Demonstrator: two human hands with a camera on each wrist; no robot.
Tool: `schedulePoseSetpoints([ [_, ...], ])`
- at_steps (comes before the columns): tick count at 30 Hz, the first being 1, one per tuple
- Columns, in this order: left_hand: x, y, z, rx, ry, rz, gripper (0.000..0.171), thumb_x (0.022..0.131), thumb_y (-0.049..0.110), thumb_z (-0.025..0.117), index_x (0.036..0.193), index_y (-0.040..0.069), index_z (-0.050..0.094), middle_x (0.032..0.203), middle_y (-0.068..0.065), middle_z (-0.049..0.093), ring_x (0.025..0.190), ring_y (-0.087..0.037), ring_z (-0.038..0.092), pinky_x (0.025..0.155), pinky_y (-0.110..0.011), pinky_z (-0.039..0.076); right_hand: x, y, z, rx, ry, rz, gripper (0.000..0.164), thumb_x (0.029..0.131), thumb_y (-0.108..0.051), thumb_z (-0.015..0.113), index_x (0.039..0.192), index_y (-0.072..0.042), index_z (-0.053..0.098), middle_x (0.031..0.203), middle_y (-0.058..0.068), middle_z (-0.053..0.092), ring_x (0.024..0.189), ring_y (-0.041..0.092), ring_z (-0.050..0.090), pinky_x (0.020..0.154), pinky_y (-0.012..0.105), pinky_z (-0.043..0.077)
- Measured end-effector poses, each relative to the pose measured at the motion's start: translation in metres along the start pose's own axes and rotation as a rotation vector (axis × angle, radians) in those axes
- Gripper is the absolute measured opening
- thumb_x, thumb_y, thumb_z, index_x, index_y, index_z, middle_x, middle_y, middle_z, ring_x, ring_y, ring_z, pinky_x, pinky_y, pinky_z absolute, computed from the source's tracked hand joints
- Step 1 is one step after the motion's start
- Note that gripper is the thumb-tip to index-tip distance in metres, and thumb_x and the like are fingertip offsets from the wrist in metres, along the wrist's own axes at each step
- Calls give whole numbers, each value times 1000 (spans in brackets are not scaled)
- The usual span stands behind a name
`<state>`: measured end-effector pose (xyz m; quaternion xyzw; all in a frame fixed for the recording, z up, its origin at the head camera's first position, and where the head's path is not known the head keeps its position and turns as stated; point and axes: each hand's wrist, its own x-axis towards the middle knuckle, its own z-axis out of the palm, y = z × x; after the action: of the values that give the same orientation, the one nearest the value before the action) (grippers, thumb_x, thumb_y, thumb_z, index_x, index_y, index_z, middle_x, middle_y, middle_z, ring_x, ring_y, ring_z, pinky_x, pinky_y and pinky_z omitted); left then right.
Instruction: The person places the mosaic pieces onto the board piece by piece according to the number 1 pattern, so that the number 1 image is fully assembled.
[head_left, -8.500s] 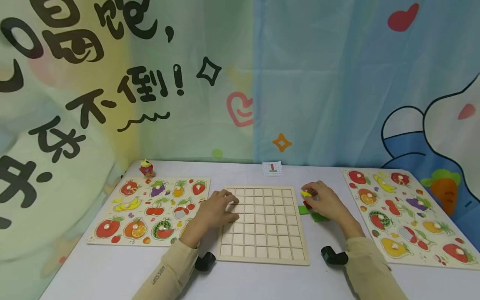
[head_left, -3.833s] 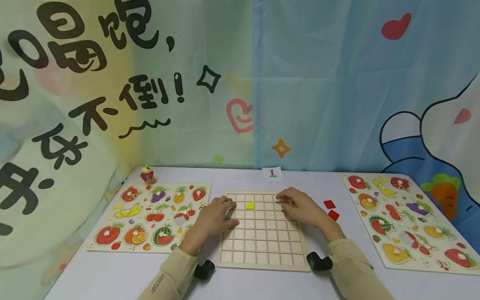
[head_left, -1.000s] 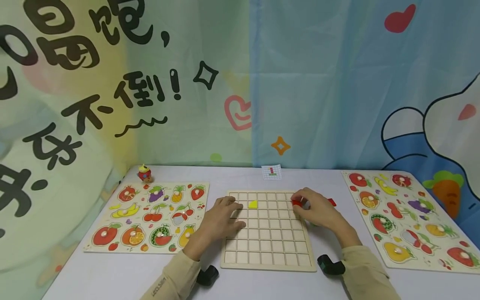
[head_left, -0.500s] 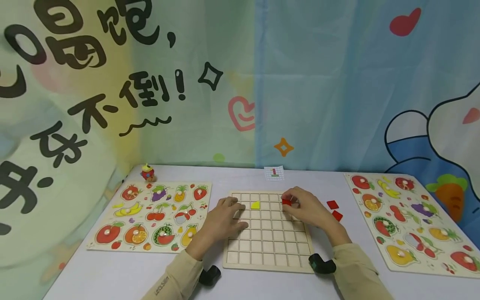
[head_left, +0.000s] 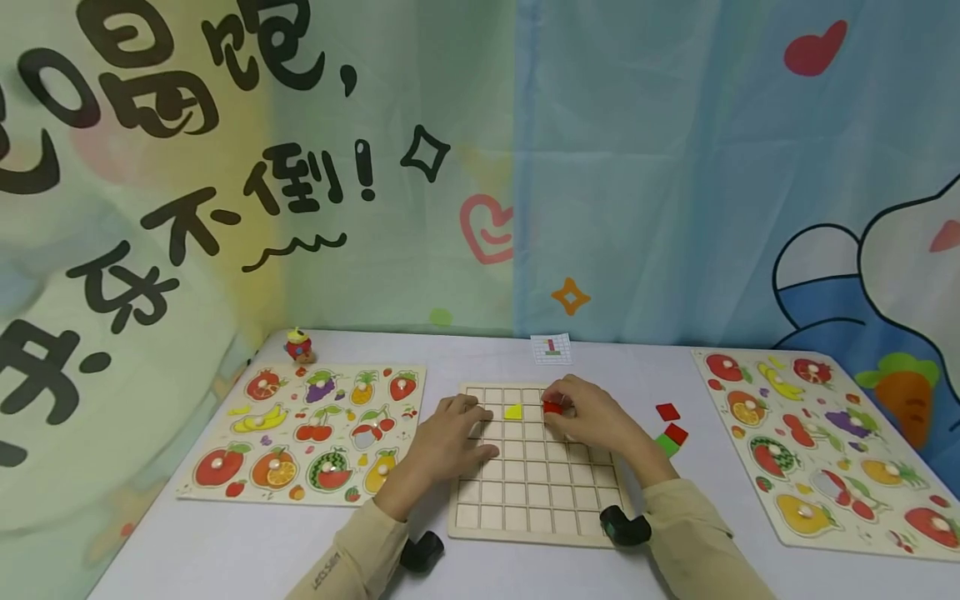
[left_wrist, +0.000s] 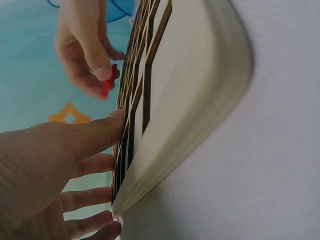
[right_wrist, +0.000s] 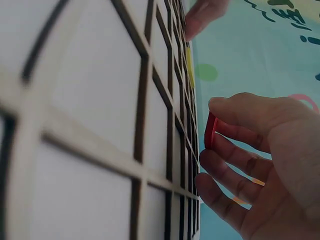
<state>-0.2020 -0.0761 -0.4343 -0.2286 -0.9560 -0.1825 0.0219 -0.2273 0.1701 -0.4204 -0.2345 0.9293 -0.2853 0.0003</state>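
Note:
A wooden grid board (head_left: 517, 496) lies in the middle of the table, with a yellow tile (head_left: 513, 412) in a cell near its top left. My left hand (head_left: 447, 437) rests along the board's left edge with spread fingers; in the left wrist view its fingertips (left_wrist: 116, 120) touch the rim. Between thumb and fingers, my right hand (head_left: 592, 421) pinches a red square tile (head_left: 552, 407) just over the upper part of the board, right of the yellow tile. In the right wrist view that red tile (right_wrist: 210, 131) stands on edge near the grid surface.
Right of the board lie two loose red tiles (head_left: 667, 412) and a green tile (head_left: 667, 446) partly under one. A printed pattern card (head_left: 551, 350) sits behind the board. Fruit puzzle boards flank it at left (head_left: 300, 492) and right (head_left: 825, 533). A small toy figure (head_left: 299, 346) stands back left.
My right hand set the yellow tile on the board, then took a red tile from the right. Over the last second it has carried that tile leftward over the board. The left hand stays.

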Motion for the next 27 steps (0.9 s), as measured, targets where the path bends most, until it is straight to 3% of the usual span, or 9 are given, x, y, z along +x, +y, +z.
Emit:
schedulePoseSetpoints([
  [15,1,0,0,9,-8,0,48,82,44,70,120,17,62,131,-8,52,124,-31,47,85,-47,52,13,-11,9,-19,-38,28,23,86,-20,68,107,-10,63,98,0,61,87,14,59,75,32,50],
  [27,1,-1,0,18,-18,-5,48,82,44,70,120,17,62,132,-8,52,124,-31,47,86,-46,52,19,-15,12,-52,-73,1,21,85,-20,70,103,-11,64,95,0,59,83,12,57,73,32,49],
])
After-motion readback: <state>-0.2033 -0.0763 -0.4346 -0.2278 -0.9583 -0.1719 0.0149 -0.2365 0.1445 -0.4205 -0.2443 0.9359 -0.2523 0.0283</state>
